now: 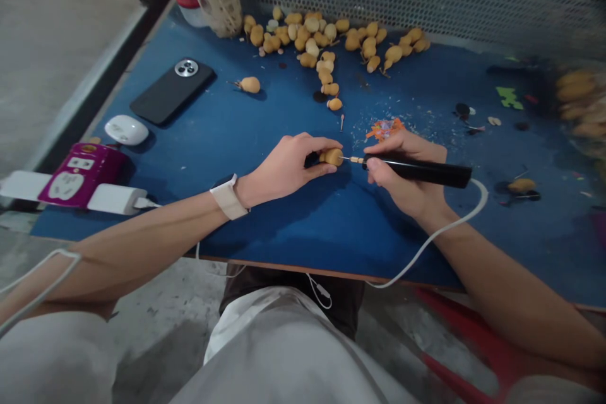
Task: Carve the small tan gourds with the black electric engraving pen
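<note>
Between the thumb and fingers of my left hand [298, 161] is a small tan gourd [334, 156], held just above or on the blue table [284, 233]. My right hand [409, 170] grips a black pen-shaped electric tool [426, 172] with a white cable. The tool's thin metal tip points left and meets, or nearly meets, the gourd's right end. Behind my right hand lies a small pile of orange and purple bits [386, 129], with pale shavings scattered around it.
Many small gourds [312, 31] lie along the mesh panel [379, 0] at the back. A black phone [173, 91], a white case [126, 130] and a purple power socket [101, 170] sit at the left. The white cable [430, 240] loops over the front edge.
</note>
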### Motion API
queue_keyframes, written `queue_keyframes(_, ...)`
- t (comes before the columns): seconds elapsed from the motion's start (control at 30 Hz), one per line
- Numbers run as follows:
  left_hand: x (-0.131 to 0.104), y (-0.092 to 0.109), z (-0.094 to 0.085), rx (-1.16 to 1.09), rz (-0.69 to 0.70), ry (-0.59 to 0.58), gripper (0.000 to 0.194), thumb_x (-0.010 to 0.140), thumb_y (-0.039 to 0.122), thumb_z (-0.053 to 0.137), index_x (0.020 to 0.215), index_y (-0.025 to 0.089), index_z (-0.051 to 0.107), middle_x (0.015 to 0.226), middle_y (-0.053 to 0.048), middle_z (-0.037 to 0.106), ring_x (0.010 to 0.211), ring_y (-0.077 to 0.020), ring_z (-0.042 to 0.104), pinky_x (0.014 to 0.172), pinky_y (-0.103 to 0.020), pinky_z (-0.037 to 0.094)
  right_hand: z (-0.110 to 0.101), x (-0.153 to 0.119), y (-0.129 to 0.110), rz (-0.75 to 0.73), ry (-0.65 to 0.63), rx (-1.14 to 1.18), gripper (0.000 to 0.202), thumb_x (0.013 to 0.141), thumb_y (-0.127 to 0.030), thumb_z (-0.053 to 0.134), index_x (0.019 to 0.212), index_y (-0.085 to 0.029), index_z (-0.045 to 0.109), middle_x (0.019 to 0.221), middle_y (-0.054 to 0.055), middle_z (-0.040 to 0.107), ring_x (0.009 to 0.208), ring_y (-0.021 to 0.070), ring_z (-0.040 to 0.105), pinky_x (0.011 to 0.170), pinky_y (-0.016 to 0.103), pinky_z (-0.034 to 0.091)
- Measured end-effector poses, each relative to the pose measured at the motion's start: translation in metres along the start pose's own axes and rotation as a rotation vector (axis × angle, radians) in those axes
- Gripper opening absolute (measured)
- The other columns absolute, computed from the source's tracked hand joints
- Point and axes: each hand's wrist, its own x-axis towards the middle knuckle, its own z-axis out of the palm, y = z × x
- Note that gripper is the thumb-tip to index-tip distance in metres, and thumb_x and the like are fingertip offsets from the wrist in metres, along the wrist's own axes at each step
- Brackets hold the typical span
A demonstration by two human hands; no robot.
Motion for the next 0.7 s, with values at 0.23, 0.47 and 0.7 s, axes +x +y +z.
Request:
queue_keyframes(0.23,0.0001,-0.0011,-0.0004,-0.018,-0.002,-0.017,0.041,0.108,0.031,0.082,0.148,0.025,0.083,0.131,-0.007,0.090,0.118,-0.0257,0.082,0.106,-0.037,0.061,-0.0052,0.0085,-0.0014,-0.124,0.031,-0.027,0.014,0.087,-0.023,0.089,0.092,-0.036,0.092,0.090,0.000,0.086,0.090,0.0273,0.083,0.104,0.056,0.067)
queue_keyframes(0.47,-0.0001,0.0014,-0.0040,-0.033,-0.007,-0.007,0.040,0.107,0.032,0.082,0.147,0.024,0.084,0.128,-0.007,0.090,0.114,-0.0247,0.084,0.103,-0.034,0.062,-0.0024,0.0042,-0.0018,0.097,0.083,0.027,0.020,0.093,-0.037,0.096,0.089,-0.030,0.078,0.072,-0.003,0.074,0.058,0.0188,0.068,0.058,0.038,0.057)
queue_keyframes(0.7,0.0022,0.0025,-0.0058,-0.069,-0.041,-0.007,0.039,0.107,0.033,0.083,0.144,0.022,0.086,0.132,-0.008,0.091,0.114,-0.0255,0.085,0.103,-0.035,0.063,-0.0079,0.0087,0.0055,0.161,0.024,0.173,0.026,0.084,-0.044,0.106,0.096,-0.032,0.086,0.087,-0.002,0.078,0.054,0.0128,0.057,0.048,0.034,0.050)
